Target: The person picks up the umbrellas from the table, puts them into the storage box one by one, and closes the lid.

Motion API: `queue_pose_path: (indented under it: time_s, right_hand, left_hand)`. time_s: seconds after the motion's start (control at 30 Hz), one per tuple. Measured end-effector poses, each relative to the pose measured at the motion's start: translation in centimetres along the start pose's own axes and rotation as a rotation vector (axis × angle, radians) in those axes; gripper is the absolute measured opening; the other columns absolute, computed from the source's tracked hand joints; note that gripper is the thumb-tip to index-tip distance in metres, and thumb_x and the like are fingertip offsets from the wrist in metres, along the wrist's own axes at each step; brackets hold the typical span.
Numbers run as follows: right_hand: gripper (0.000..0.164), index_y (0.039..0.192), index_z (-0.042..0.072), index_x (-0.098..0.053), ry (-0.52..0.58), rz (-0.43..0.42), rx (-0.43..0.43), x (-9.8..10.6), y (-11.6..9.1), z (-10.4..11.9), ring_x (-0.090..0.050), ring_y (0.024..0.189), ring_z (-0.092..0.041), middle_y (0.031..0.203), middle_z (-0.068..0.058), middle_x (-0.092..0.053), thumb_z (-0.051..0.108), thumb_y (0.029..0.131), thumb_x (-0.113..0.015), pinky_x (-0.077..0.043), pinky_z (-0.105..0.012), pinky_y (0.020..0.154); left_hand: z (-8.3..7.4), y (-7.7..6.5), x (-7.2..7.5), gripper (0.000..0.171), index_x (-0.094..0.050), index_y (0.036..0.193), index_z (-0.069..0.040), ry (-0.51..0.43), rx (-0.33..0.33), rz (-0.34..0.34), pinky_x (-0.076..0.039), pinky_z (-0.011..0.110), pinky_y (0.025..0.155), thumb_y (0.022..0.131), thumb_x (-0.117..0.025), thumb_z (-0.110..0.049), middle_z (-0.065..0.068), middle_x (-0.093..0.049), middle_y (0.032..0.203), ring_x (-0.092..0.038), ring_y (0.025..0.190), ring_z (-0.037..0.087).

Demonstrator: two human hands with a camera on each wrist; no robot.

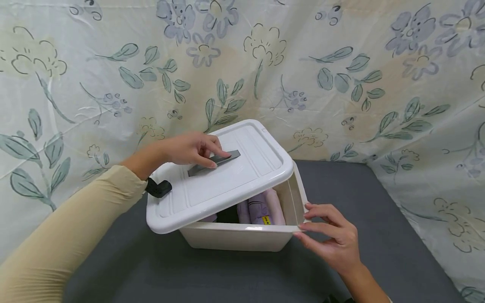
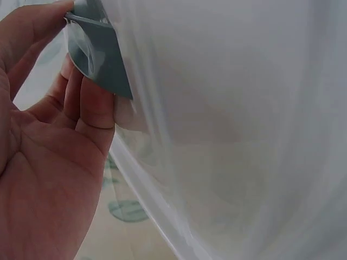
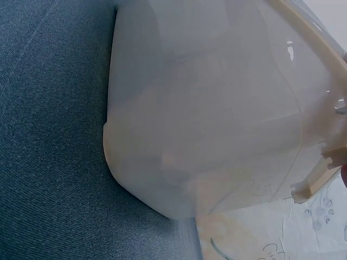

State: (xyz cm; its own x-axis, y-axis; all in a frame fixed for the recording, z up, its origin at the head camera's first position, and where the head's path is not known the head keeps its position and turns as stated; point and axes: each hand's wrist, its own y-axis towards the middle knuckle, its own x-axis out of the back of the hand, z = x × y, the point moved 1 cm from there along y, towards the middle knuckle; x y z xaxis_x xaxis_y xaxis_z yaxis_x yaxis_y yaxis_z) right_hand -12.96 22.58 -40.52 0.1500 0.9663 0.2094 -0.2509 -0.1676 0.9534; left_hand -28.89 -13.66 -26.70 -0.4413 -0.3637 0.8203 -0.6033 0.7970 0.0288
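Observation:
A white ribbed lid (image 1: 242, 176) sits askew and tilted across a cream plastic box (image 1: 238, 237). My left hand (image 1: 193, 149) pinches the grey handle (image 1: 234, 155) in the middle of the lid; the left wrist view shows thumb and fingers at this handle (image 2: 105, 59). At the box's front right corner, my right hand (image 1: 335, 235) holds the rim between thumb and fingers. Through the gap under the lid, rolled lilac cloth (image 1: 259, 208) with a yellow tag (image 1: 266, 220) and a paler pink roll (image 1: 275, 206) show inside. The lid hides the box's left part.
The box stands on a dark grey cloth surface (image 1: 341, 185). Behind it and at both sides hangs a pale curtain (image 1: 288, 84) with printed flowers and leaves. A black strap (image 1: 158, 188) is on my left wrist, close above the lid.

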Motion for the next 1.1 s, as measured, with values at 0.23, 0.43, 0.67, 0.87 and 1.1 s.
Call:
queue_pose_path:
  time_s: [0.23, 0.43, 0.67, 0.87, 1.1]
  right_hand:
    - [0.017, 0.083, -0.002, -0.079, 0.016, -0.012, 0.030, 0.1, -0.1, -0.4, -0.070, 0.110, -0.027, 0.094, -0.021, -0.068, 0.009, 0.076, -0.091, -0.054, -0.027, 0.104]
    - [0.016, 0.083, -0.003, -0.079, 0.030, -0.018, 0.045, -0.1, 0.0, -0.2, -0.069, 0.114, -0.027, 0.094, -0.022, -0.068, 0.010, 0.080, -0.088, -0.054, -0.027, 0.103]
    - [0.019, 0.081, -0.006, -0.078, 0.022, -0.045, 0.078, -0.4, 0.0, -0.1, -0.069, 0.112, -0.027, 0.094, -0.024, -0.068, 0.011, 0.081, -0.087, -0.054, -0.025, 0.102]
    - [0.022, 0.081, -0.008, -0.078, 0.011, -0.071, 0.093, -0.6, -0.2, -0.4, -0.066, 0.106, -0.028, 0.096, -0.026, -0.068, 0.011, 0.079, -0.089, -0.054, -0.023, 0.100]
    - [0.026, 0.077, -0.012, -0.075, 0.031, -0.148, 0.131, -0.6, -0.2, -0.7, -0.066, 0.100, -0.031, 0.100, -0.029, -0.067, 0.009, 0.077, -0.090, -0.055, -0.026, 0.098]
  left_hand:
    - [-1.6, 1.5, -0.5, 0.041, -0.070, 0.133, -0.016, 0.023, -0.058, 0.091, -0.044, 0.024, 0.066, 0.092, -0.077, -0.014, 0.006, -0.061, 0.100, -0.052, 0.074, 0.018]
    - [-2.4, 2.4, -0.7, 0.042, -0.070, 0.134, -0.017, 0.048, -0.053, 0.138, -0.044, 0.024, 0.067, 0.093, -0.075, -0.012, 0.007, -0.060, 0.099, -0.052, 0.076, 0.019]
    - [-3.0, 3.5, -1.2, 0.043, -0.069, 0.135, -0.020, 0.067, -0.038, 0.198, -0.042, 0.024, 0.069, 0.093, -0.074, -0.012, 0.006, -0.057, 0.099, -0.050, 0.078, 0.019]
    - [-3.4, 4.5, -1.8, 0.044, -0.068, 0.135, -0.018, 0.063, -0.067, 0.239, -0.040, 0.023, 0.070, 0.092, -0.073, -0.008, 0.005, -0.055, 0.095, -0.047, 0.075, 0.017]
    - [-3.6, 5.4, -2.6, 0.045, -0.067, 0.137, -0.020, 0.092, -0.090, 0.261, -0.039, 0.023, 0.070, 0.093, -0.072, -0.009, 0.006, -0.054, 0.094, -0.047, 0.075, 0.015]
